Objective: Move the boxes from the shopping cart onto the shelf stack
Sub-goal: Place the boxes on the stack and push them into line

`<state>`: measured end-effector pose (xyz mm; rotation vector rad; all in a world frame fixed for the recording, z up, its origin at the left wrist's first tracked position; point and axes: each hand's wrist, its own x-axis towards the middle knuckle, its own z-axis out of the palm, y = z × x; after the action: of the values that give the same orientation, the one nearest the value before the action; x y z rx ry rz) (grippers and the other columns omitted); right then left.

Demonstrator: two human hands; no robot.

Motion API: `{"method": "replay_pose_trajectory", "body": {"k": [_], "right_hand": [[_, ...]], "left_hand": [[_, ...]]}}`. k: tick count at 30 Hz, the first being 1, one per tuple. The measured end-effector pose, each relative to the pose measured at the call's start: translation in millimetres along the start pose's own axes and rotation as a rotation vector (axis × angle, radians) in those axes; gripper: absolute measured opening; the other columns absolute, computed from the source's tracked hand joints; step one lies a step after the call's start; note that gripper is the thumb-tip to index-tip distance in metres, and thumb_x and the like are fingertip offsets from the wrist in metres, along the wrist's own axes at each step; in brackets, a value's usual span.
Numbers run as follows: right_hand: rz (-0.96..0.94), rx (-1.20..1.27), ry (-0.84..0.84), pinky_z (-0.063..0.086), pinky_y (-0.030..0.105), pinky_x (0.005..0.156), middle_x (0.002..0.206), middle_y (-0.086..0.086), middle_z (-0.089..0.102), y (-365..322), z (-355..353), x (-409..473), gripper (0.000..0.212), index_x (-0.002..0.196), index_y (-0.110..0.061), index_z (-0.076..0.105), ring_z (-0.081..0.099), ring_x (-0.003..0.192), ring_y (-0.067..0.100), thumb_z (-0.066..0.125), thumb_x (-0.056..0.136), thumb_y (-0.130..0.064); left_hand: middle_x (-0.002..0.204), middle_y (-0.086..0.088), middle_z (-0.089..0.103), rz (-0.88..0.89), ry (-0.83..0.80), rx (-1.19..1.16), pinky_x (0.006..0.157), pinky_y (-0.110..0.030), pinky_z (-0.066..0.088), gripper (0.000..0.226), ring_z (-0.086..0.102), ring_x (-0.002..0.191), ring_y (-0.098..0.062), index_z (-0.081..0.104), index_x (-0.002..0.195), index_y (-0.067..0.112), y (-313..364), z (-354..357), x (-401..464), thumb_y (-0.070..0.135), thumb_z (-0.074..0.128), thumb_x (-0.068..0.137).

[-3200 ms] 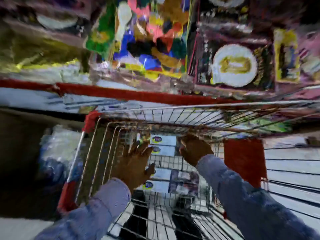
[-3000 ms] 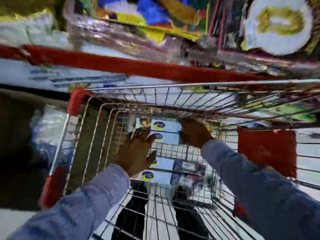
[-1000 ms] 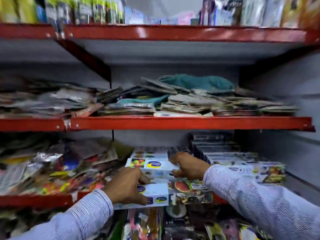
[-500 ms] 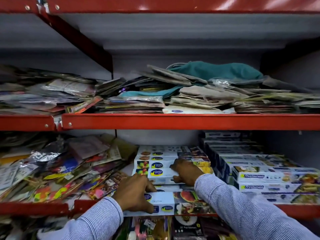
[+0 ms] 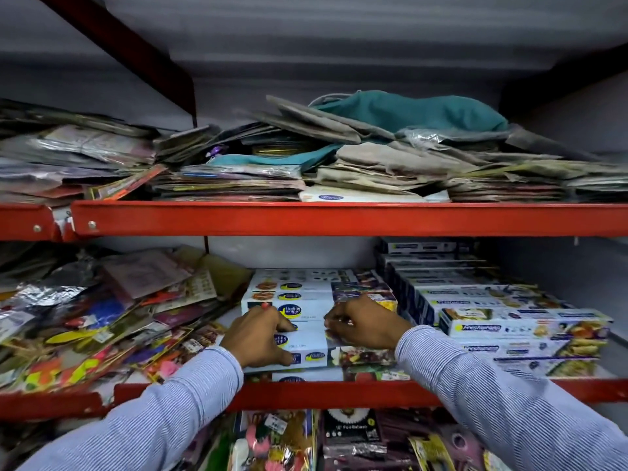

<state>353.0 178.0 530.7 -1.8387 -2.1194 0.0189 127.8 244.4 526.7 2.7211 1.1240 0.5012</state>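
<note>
Several long white boxes (image 5: 307,350) with blue and yellow logos lie flat at the front of the middle shelf (image 5: 339,392). Just behind them sits a stack of like boxes (image 5: 306,287). My left hand (image 5: 258,334) grips the left part of the front boxes, thumb on their front face. My right hand (image 5: 367,322) presses on their right part with its fingers curled over the top. The shopping cart is out of view.
A stepped stack of blue and white wrap boxes (image 5: 509,329) stands right of my hands. Loose colourful packets (image 5: 85,328) slope at the left. The upper red shelf (image 5: 339,217) carries flat packets and a teal cloth (image 5: 407,112). More packets (image 5: 278,440) hang below.
My hands were down in the wire cart, then carried boxes up to the middle shelf. Since half a second ago the boxes have slid further in against the stack.
</note>
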Motion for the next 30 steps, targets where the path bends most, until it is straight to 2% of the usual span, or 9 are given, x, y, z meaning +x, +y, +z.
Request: {"method": "replay_pose_trajectory", "body": {"k": [3,6,8,17,22,24,26,28,30], "right_hand": [[-0.007,-0.069,-0.125,0.048,0.033,0.076,0.103,0.01,0.069,4.4,5.6,-12.3,0.055,0.11,-0.015,0.063,0.058,0.082,0.023,0.047,0.087,-0.062],[-0.019,-0.096,-0.092,0.05,0.038,0.071,0.086,0.005,0.061,8.7,17.9,-20.5,0.024,0.088,-0.023,0.055,0.053,0.073,0.023,0.052,0.089,-0.047],[-0.007,-0.089,-0.042,0.048,0.036,0.07,0.093,0.005,0.063,8.7,23.1,-25.5,0.017,0.092,-0.023,0.056,0.058,0.079,0.025,0.054,0.092,-0.04],[0.035,-0.072,0.012,0.045,0.033,0.065,0.098,0.002,0.068,9.5,26.5,-33.8,0.018,0.096,-0.028,0.056,0.057,0.076,0.019,0.046,0.095,-0.043],[0.097,-0.111,-0.008,0.053,0.042,0.08,0.112,0.006,0.067,5.7,25.8,-38.1,0.028,0.112,-0.026,0.054,0.064,0.098,0.028,0.043,0.095,-0.045],[0.118,-0.159,-0.035,0.049,0.044,0.094,0.131,0.01,0.059,-1.1,25.8,-44.5,0.038,0.127,-0.021,0.05,0.056,0.117,0.031,0.044,0.097,-0.043],[0.13,-0.259,-0.036,0.03,0.049,0.113,0.156,0.009,0.034,-6.9,29.1,-55.4,0.054,0.145,-0.02,0.033,0.031,0.142,0.03,0.043,0.097,-0.043],[0.129,-0.277,0.036,0.01,0.054,0.119,0.163,0.006,0.012,-16.1,36.2,-73.9,0.065,0.152,-0.024,0.015,0.007,0.15,0.029,0.04,0.097,-0.049],[0.125,-0.272,0.111,0.004,0.057,0.12,0.164,0.007,0.007,-26.3,52.1,-101.2,0.07,0.153,-0.025,0.008,-0.001,0.15,0.031,0.036,0.096,-0.053]], "left_hand": [[0.121,0.005,0.064,0.005,0.05,0.009,0.089,-0.041,0.053,0.063,0.058,0.113,-0.019,0.069,0.119,0.029,-2.9,14.2,5.8,0.043,0.083,0.06],[0.116,0.005,0.063,0.053,0.081,0.076,0.089,-0.036,0.051,0.059,0.052,0.112,-0.019,0.069,0.12,0.027,-5.5,27.5,3.6,0.045,0.081,0.065],[0.12,0.005,0.065,0.084,0.107,0.103,0.094,-0.036,0.049,0.058,0.051,0.114,-0.019,0.068,0.121,0.026,-8.8,35.9,0.9,0.048,0.076,0.068],[0.142,0.004,0.057,0.1,0.142,-0.011,0.104,-0.035,0.046,0.051,0.052,0.128,-0.017,0.062,0.13,0.025,-12.6,48.6,-8.1,0.045,0.07,0.084],[0.151,0.006,0.046,0.082,0.13,0.077,0.115,-0.046,0.031,0.052,0.038,0.14,-0.021,0.05,0.14,0.03,-12.0,55.1,-12.5,0.049,0.058,0.092],[0.156,0.003,0.037,0.062,0.136,0.175,0.117,-0.059,0.018,0.055,0.025,0.146,-0.028,0.042,0.144,0.032,-11.1,59.6,-19.3,0.054,0.049,0.093],[0.16,-0.001,0.03,0.073,0.171,0.264,0.114,-0.066,0.016,0.065,0.02,0.148,-0.034,0.036,0.147,0.031,-10.0,61.5,-31.2,0.062,0.035,0.091],[0.161,-0.004,0.025,0.121,0.252,0.28,0.114,-0.068,0.017,0.07,0.017,0.148,-0.035,0.028,0.15,0.031,-3.8,64.2,-52.0,0.065,0.032,0.089],[0.163,-0.005,0.019,0.143,0.279,0.261,0.116,-0.067,0.014,0.071,0.012,0.149,-0.035,0.02,0.152,0.031,2.5,76.9,-87.4,0.063,0.038,0.092]]}}
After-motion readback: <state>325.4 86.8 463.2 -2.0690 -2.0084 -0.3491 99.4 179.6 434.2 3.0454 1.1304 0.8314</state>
